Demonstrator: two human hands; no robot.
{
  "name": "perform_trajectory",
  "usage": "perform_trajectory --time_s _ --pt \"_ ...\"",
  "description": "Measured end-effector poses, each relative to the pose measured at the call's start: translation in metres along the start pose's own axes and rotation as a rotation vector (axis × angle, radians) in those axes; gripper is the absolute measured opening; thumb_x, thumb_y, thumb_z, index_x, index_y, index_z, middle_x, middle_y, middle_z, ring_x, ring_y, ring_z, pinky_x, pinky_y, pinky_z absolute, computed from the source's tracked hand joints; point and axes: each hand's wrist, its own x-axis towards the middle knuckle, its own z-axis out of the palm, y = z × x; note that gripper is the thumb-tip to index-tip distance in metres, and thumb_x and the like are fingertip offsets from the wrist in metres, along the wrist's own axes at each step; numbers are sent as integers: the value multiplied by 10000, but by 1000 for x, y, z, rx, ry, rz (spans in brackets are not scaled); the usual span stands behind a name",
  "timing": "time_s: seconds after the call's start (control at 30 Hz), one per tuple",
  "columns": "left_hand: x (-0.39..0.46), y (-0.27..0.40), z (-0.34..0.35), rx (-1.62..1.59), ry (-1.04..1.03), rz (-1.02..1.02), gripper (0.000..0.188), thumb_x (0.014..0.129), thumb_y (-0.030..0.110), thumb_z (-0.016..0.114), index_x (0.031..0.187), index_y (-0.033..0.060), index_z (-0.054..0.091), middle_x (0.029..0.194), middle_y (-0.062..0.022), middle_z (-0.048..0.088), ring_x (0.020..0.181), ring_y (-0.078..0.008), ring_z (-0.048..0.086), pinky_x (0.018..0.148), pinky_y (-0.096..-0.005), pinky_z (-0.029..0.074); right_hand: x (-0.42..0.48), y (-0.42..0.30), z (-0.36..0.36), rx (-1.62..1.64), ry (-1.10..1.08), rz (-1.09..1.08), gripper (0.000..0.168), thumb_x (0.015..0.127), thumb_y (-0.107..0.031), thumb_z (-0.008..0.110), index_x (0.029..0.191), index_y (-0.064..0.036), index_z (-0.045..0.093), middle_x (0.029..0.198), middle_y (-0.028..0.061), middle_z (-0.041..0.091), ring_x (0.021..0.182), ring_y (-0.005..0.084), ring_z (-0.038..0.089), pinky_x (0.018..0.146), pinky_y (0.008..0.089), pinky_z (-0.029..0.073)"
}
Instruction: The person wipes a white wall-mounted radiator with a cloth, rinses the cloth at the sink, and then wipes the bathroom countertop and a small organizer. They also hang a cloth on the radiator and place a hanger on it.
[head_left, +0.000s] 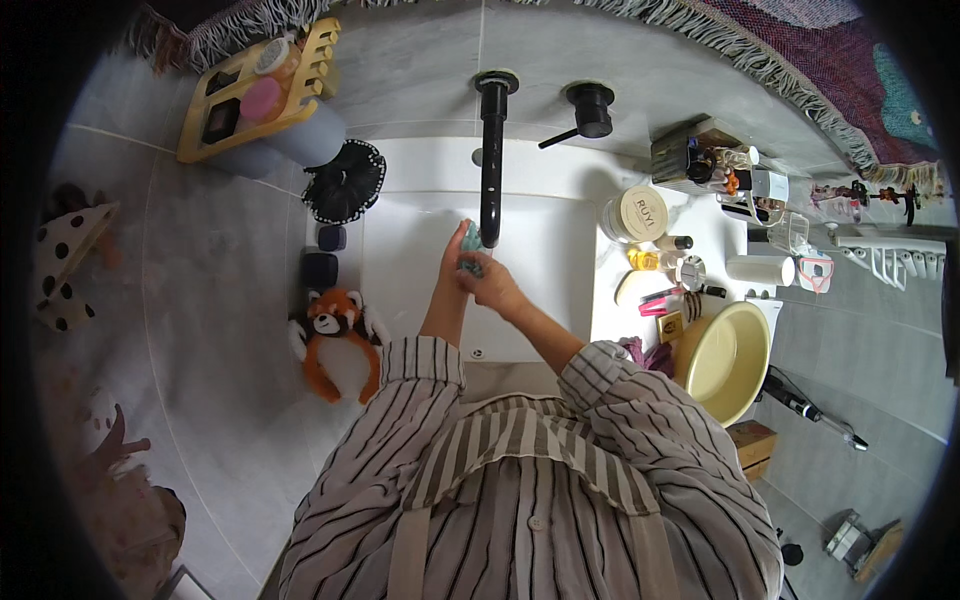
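Both my hands are together over the white washbasin (536, 315), just left of the black spout's end. A small, crumpled-looking teal item (471, 238) sits between them; its exact kind is hard to make out. My left hand (453, 255) is held upright with the item against its palm. From the right, my right hand (493, 283) reaches across with curled fingers on the item's lower part. The black wall-mounted spout (491, 165) ends beside the hands. No clear stream of water can be made out.
A black lever tap (591, 112) is on the wall. At the left are a red panda headband (334, 322), a black scrunchie (345, 182) and a yellow rack (247, 97). On the right counter stand a lidded jar (637, 214), small toiletries and a yellow basin (724, 364).
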Motion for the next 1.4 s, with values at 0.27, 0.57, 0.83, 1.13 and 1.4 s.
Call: perform_trajectory --time_s 0.27,0.57,0.83,1.13,1.4 --pt "-7 -49 57 412 636 378 346 967 440 462 947 122 598 794 7 596 637 -105 565 493 -243 414 35 9 -22 -687 303 80 408 890 -454 496 878 -92 681 740 193 670 691 381 661 661 458 536" --pt "-33 -32 33 348 508 259 470 944 534 451 1160 126 539 1057 -48 613 943 -179 590 841 -335 481 55 47 -18 183 -141 94 367 862 -323 626 994 15 568 832 226 652 667 302 668 606 396 541" --pt "-9 -20 -34 156 -78 287 376 954 469 454 891 123 589 876 -36 651 882 -199 632 805 -396 513 -10 -24 9 -510 93 -74 298 793 -336 667 931 -75 636 823 162 670 758 361 652 702 438 526" --pt "12 -31 17 374 617 377 409 895 529 555 833 125 552 647 -18 526 477 -154 485 397 -291 368 46 13 -27 -419 401 -50 352 891 -403 539 875 -61 620 736 181 656 700 391 637 622 461 504" --pt "8 -17 -63 320 282 222 523 952 562 397 1021 78 581 834 -83 615 704 -238 593 641 -394 497 22 -4 0 -793 392 -252 298 862 -363 582 734 -101 648 655 136 644 538 323 625 501 426 496"
